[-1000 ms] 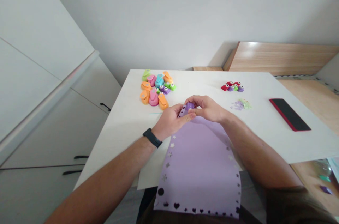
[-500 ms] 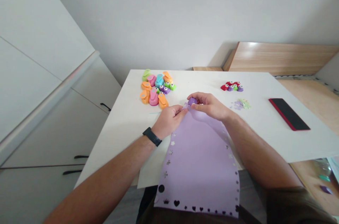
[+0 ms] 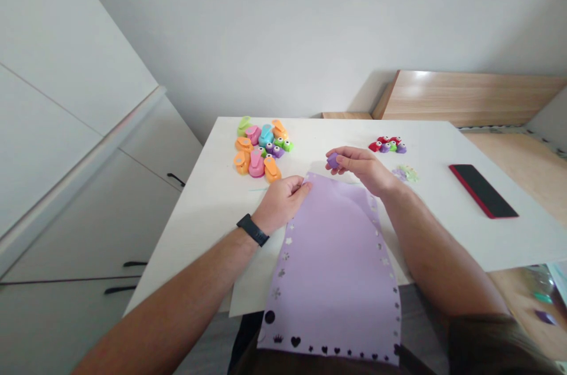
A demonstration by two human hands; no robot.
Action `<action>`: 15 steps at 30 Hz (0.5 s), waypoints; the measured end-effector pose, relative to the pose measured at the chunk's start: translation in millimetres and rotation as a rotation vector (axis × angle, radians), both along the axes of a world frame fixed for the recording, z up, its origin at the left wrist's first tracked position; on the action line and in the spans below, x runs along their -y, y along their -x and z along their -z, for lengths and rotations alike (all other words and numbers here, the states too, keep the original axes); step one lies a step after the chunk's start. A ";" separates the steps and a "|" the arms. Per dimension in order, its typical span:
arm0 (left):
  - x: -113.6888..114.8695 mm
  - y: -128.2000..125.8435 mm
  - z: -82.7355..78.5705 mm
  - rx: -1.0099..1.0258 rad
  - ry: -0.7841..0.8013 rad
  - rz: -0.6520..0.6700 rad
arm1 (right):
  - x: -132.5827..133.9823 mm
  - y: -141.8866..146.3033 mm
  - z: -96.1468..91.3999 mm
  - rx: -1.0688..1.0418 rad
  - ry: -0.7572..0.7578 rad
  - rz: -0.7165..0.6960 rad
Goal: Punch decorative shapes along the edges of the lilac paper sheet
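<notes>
A purple sheet of paper point(image 3: 332, 268) lies over the table's front edge, with small shapes such as hearts, flowers and a crown punched along its borders. My left hand point(image 3: 286, 201) pinches the sheet's far left corner between thumb and fingers. Just beyond the sheet's far edge, my right hand point(image 3: 361, 167) holds a small purple craft punch point(image 3: 333, 160) in the air, apart from the paper. The underside of the punch is hidden by my fingers.
Several colourful larger punches point(image 3: 257, 162) and small eyed ones stand at the back left. More small punches point(image 3: 388, 144) sit at the back right, near a pile of paper cut-outs point(image 3: 407, 173). A dark red-edged phone-like slab point(image 3: 484, 191) lies at the right.
My right hand has drawn the purple punch off the paper's far edge, moving it up and to the right. My left hand keeps its hold on the corner.
</notes>
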State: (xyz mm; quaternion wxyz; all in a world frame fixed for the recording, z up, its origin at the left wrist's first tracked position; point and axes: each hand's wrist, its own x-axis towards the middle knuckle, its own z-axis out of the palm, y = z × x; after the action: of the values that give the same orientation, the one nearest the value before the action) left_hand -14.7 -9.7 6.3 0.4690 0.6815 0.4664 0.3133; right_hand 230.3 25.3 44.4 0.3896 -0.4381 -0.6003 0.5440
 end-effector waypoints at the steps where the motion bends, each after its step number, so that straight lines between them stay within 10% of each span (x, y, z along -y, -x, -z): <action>1: -0.1 0.1 0.5 0.000 0.000 0.002 | -0.4 -1.7 -0.7 -0.019 0.013 0.010; 15: -1.8 1.1 5.6 -0.068 -0.055 0.005 | -7.5 -35.6 -7.5 0.055 0.071 0.115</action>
State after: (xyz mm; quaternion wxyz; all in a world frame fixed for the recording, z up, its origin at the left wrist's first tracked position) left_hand -15.8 -7.9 0.7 0.4349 0.7055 0.4713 0.3015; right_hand 265.9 32.8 52.0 0.3880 -0.5002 -0.5647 0.5295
